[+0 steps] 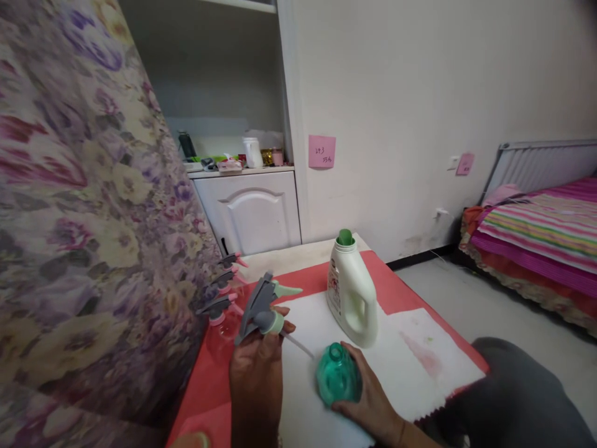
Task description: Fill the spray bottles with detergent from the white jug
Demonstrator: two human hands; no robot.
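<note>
My left hand is closed around the grey and pale-green trigger sprayer head, gripping it near its collar, with the nozzle pointing to the right. From that collar the thin dip tube slants down and to the right; its lower end comes just beside the green bottle, outside the mouth.

My right hand grips the translucent green bottle from the right side, fingers behind and thumb in front. The bottle's neck is uncapped and faces up, and the body is over the white sheet; whether its base touches the sheet, I cannot tell.

Just beyond the bottle, a white jug with a moulded handle stands upright on the table, the green spout showing at its open neck. To the left of my left hand, three clear spray bottles with grey and pink trigger tops stand in a row on the red tablecloth, near the floral curtain.

The sheet lies over the cloth, and a reddish stain marks it on the right. Past the table's far edge is a white cabinet door.
</note>
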